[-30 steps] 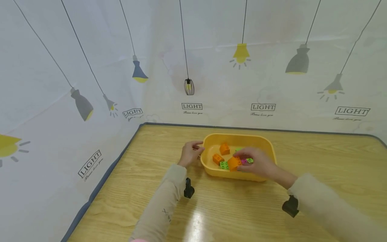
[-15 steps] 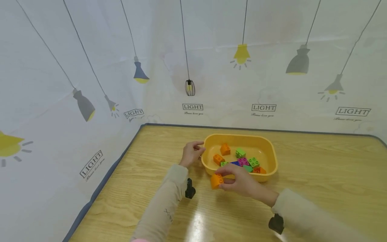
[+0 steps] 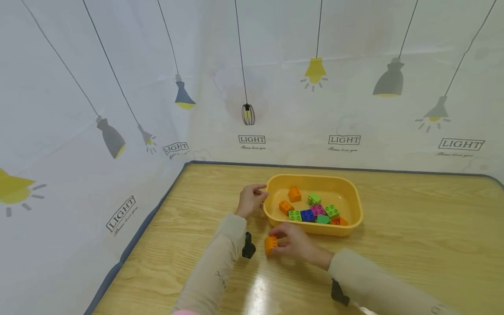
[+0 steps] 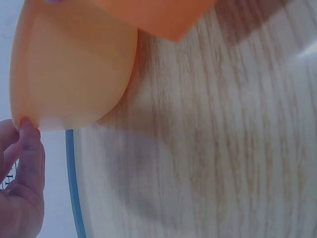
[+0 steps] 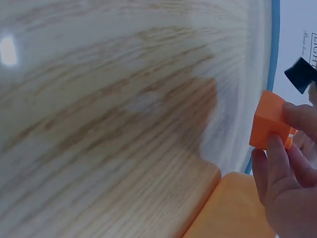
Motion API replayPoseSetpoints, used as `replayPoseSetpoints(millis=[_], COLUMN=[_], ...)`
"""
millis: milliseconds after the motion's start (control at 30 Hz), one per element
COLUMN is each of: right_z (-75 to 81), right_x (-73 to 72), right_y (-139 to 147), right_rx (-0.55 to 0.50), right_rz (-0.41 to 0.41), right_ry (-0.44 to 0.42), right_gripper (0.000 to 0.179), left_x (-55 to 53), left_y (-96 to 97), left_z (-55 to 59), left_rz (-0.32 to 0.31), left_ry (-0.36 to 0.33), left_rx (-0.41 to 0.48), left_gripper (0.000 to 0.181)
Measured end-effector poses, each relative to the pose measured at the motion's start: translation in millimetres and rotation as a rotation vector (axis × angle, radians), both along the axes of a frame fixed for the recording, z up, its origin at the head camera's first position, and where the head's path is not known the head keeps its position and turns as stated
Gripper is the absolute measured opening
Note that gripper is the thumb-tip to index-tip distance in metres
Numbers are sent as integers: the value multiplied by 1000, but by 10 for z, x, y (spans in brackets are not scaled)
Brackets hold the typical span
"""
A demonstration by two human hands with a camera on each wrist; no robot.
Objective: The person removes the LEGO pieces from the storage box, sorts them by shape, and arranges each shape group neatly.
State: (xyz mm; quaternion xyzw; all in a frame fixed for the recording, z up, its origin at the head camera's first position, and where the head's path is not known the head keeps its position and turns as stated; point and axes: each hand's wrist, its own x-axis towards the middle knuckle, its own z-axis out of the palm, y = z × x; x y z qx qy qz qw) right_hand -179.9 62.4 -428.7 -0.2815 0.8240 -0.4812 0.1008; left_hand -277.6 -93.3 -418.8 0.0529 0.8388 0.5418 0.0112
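An orange toy building brick [image 3: 271,245] is pinched between the thumb and fingers of my right hand [image 3: 296,243], over the table in front of the yellow plastic tub [image 3: 334,230]. The right wrist view shows the brick's [image 5: 270,119] smooth sloping side and the thumb opposite the fingers. My left hand [image 3: 250,201] is at the tub's left end. Up close in the left wrist view, thumb and fingers [image 4: 30,153] pinch the tub's [image 4: 74,74] rim. Part of the held brick [image 4: 168,17] appears blurred at the top of that view.
Inside the tub lie several bricks, among them a blue one [image 3: 307,215], a magenta one [image 3: 317,210], a light green one [image 3: 331,211] and an orange one [image 3: 294,194]. The wooden table [image 3: 413,210] meets a lamp-patterned wall covering [image 3: 283,109] behind the tub.
My right hand has carried the orange brick out from over the tub, toward me and to the left, above the table. The left hand stays at the tub's rim.
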Motion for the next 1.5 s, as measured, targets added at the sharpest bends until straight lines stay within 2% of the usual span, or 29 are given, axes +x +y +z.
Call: replayPoseSetpoints(millis=[233,500,733,1033,1333,1500], right_z=[-90,-189,-218,-206,-261,-291], right_x=[-28,-64,-86,-73,-106,-121], right_y=[-95,-136,-132,-54,-92,-135], right_rx=[58,128,99,112,81,81], right_rz=[-29,-92,-83,-54,-29,-44], right_ry=[56,66,47,33,16,29], right_gripper=[32,33,35,42,38,36], left_x=[-11,-13,-25,-30,-5,-5], left_y=[-8,-12,-15,15,-4,-13], left_z=[-8,-4,-13,-16,-16,-27], left_rz=[-7,-10,-11,-8,-9,-9], left_ry=[3,-12,-7,-2,-11,-22], left_rx=[2,15,19,8,11,18], left_gripper=[31,31,31,31,32,33])
